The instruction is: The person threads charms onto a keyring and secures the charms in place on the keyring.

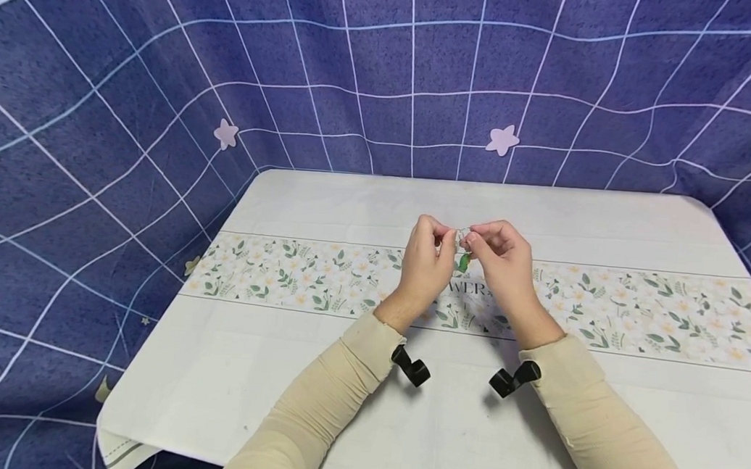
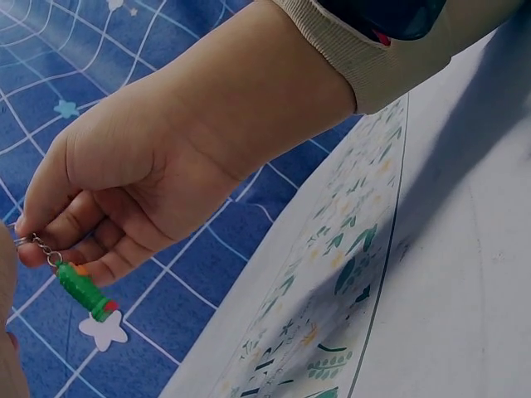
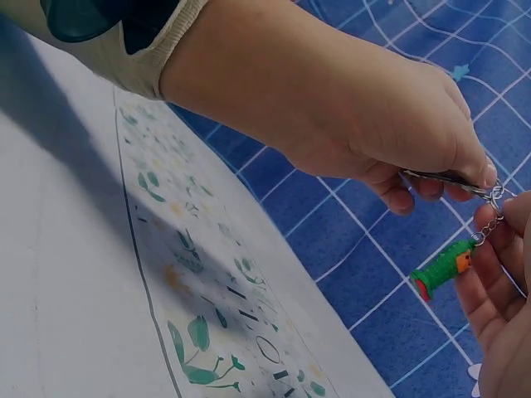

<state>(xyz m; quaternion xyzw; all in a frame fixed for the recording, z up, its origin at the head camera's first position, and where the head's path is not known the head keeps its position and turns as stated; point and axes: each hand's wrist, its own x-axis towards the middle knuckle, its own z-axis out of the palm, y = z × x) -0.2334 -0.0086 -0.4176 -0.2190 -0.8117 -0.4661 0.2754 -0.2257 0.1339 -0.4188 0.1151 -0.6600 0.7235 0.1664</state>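
Wrinkled beige sleeves (image 1: pixel 618 418) stretch toward twelve o'clock: left hand (image 1: pixel 427 261) pinches a wire ring (image 3: pixel 496 191), right hand (image 1: pixel 509 266) a flat metal piece (image 3: pixel 444 177); ridged green charm (image 3: pixel 444 267) dangles.

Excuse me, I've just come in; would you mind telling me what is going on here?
A person is handling a keychain above the table with both hands. The left hand pinches the metal ring, and a green figure hangs below it on a short chain. The right hand holds a flat metal piece against the ring; whether it is threaded on, I cannot tell.
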